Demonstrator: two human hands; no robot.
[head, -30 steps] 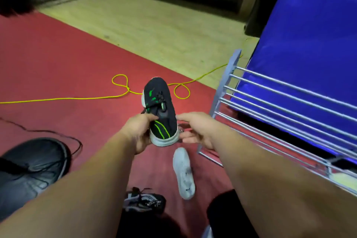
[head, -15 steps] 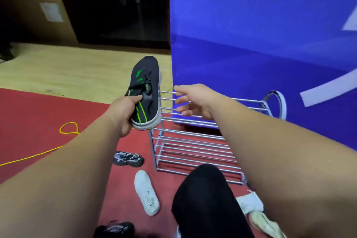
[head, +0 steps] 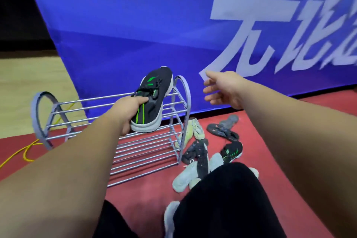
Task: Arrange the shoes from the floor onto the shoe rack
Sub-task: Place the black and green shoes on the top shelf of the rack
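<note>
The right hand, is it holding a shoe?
No, the right hand is open and empty; the left hand grips the black shoe.

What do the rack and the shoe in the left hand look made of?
The shoe rack: probably metal, given thin round silvery bars with a light sheen. The black shoe: matte, seemingly knit fabric upper with green stripes; thick pale sole, likely foam or rubber.

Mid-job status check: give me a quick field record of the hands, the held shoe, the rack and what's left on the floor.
left hand: grips black-green sneaker by its heel end
sneaker position: over shoe rack top tier, right end; contact unclear
right hand: open, in the air right of rack
floor pile: several shoes right of rack, including matching sneaker
</note>
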